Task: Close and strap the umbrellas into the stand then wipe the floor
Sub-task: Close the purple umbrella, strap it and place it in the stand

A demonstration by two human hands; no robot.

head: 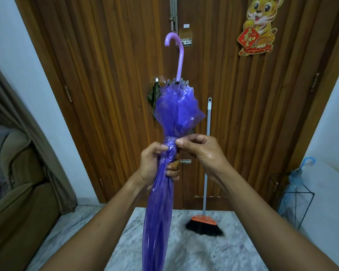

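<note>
A closed purple see-through umbrella (160,192) stands upright in front of me, its lilac hook handle (179,55) pointing up. My left hand (157,165) grips the gathered canopy around its middle. My right hand (200,151) pinches the umbrella's strap (169,144) where it wraps the canopy, thumb and forefinger on it. At the right wall a black wire umbrella stand (296,200) holds a closed blue umbrella (294,184) with a blue hook handle.
A broom (205,222) with an orange head and grey pole leans against the brown wooden door (106,94). A brown sofa (18,182) fills the left side. A marble floor (194,247) stretches below. A tiger decoration (258,26) hangs on the door.
</note>
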